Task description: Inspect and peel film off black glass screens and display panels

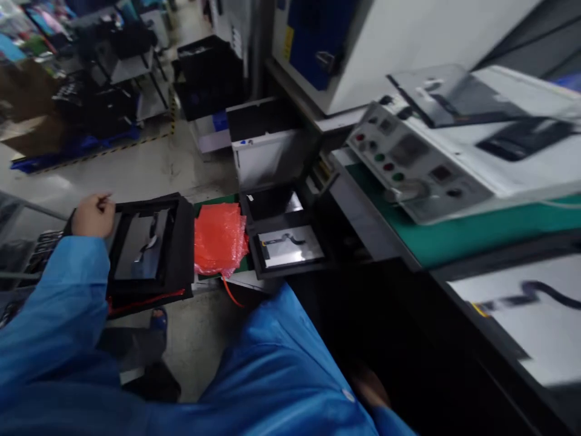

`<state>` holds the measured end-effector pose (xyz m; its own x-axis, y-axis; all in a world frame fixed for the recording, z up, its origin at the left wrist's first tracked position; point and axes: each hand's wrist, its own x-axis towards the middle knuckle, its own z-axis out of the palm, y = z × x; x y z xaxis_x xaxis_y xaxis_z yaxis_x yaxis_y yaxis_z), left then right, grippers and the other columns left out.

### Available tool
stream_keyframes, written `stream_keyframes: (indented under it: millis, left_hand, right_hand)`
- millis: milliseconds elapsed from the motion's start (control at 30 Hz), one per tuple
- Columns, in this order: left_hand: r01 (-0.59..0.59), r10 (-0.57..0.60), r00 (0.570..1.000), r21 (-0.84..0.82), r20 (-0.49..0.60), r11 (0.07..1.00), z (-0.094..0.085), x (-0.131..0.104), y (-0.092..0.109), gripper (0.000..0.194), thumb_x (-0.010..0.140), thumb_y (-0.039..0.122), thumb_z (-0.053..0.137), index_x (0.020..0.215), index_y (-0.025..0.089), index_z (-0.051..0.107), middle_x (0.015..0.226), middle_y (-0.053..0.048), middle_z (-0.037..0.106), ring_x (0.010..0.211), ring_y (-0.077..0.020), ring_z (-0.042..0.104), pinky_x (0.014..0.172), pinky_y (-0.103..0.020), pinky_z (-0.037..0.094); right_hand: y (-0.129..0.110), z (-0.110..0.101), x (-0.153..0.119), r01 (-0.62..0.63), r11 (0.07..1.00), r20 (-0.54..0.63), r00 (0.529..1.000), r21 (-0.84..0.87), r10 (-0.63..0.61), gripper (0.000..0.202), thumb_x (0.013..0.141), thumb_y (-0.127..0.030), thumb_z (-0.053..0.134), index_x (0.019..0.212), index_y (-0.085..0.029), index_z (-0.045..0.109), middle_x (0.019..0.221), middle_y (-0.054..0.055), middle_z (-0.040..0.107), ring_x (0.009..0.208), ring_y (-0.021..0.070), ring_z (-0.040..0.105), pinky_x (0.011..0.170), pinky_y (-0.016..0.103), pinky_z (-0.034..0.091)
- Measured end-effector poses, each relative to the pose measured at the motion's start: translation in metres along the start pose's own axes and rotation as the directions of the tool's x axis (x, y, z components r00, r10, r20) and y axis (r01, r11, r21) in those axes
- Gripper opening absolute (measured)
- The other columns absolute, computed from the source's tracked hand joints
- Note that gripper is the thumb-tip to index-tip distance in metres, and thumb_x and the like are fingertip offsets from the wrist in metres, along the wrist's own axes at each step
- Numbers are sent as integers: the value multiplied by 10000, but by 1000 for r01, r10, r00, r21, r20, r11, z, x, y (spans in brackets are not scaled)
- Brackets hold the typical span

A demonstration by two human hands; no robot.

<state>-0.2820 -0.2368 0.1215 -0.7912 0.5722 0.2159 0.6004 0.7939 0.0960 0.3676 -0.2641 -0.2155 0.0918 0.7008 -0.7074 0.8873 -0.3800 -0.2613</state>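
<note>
My left hand is at the upper left edge of a black foam tray, its fingers curled in. What they hold, if anything, does not show. A grey display panel with a flex cable lies in that tray, on a stack with red sheeting at its lower edge. My right hand is low in the frame beside my blue smock, dark and blurred, its fingers hidden. To the right of the tray lies a pile of red bubble-wrap bags. Beyond it, another display panel rests in a black tray.
A white control box with buttons stands on a green mat at right, with panels on top. Nearer, a large panel lies in a black tray. Black bins stand on the floor behind. A person's foot shows below the stack.
</note>
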Motion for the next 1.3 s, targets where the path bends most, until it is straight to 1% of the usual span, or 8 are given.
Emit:
stream_keyframes:
  millis: [100, 233, 267, 333, 433, 567, 933, 1300]
  left_hand:
    - [-325, 364, 910, -202, 200, 924, 0, -59, 87, 400, 908, 414, 495, 1207, 239, 696, 1078, -27, 738, 888, -201, 666, 873, -317, 527]
    - [-609, 747, 472, -439, 469, 661, 47, -153, 187, 314, 942, 397, 469, 1035, 275, 743, 1076, -14, 763, 1011, -216, 688, 917, -304, 511]
    - [-614, 730, 426, -423, 534, 667, 68, -169, 208, 291, 938, 389, 504, 1058, 277, 744, 1093, -25, 762, 1035, -223, 690, 937, -299, 503]
    - [-581, 635, 438, -338, 636, 740, 114, -186, 243, 295, 902, 348, 592, 1147, 258, 728, 1200, -53, 735, 1136, -233, 664, 974, -265, 483]
    - [-531, 536, 564, -222, 628, 818, 176, -179, 279, 508, 945, 267, 509, 1437, 140, 519, 1498, -176, 515, 1331, -296, 536, 1081, -346, 420]
    - [-508, 450, 598, -121, 663, 853, 220, -157, 296, 540, 969, 270, 471, 1492, 139, 433, 1396, -197, 605, 1313, -306, 553, 1097, -423, 390]
    - [-536, 460, 589, -105, 665, 838, 228, -161, 294, 537, 884, 564, 616, 1271, 193, 637, 1371, -169, 619, 1292, -321, 566, 1070, -396, 395]
    - [-414, 515, 552, -321, 656, 852, 221, -153, 288, 262, 848, 409, 741, 1005, 199, 737, 1048, -59, 771, 977, -212, 709, 843, -259, 516]
  right_hand:
    - [6, 2, -3, -34, 997, 81, 996, 65, 28, 327, 964, -437, 605, 1174, -194, 666, 1236, 105, 677, 1089, 241, 657, 976, 468, 526]
    - [7, -3, -5, -7, 982, 100, 995, 187, -12, 314, 887, -408, 616, 1110, -212, 719, 1112, 102, 750, 1052, 253, 700, 956, 410, 534]
    - [9, -5, -7, 2, 974, 94, 995, 227, -24, 310, 857, -395, 604, 1083, -227, 734, 1070, 90, 765, 1033, 254, 712, 935, 385, 542]
    - [13, -8, -14, 11, 950, 75, 996, 313, -36, 333, 801, -393, 562, 1035, -250, 752, 986, 63, 784, 961, 254, 734, 877, 355, 558]
    - [23, -10, -29, 8, 899, 28, 999, 438, -23, 419, 725, -458, 513, 995, -245, 753, 947, 56, 790, 913, 272, 741, 840, 363, 568]
    - [33, -16, -51, -5, 826, -36, 999, 563, 31, 532, 634, -599, 464, 895, -224, 736, 1043, 109, 780, 1074, 335, 697, 928, 398, 545]
    - [30, -24, -46, -35, 729, -15, 998, 684, 61, 604, 561, -634, 484, 939, -206, 681, 997, 124, 784, 1010, 353, 714, 926, 433, 543]
    - [32, -22, -45, -45, 741, -17, 997, 670, 76, 534, 573, -627, 506, 893, -238, 685, 995, 110, 788, 1041, 360, 703, 960, 443, 530]
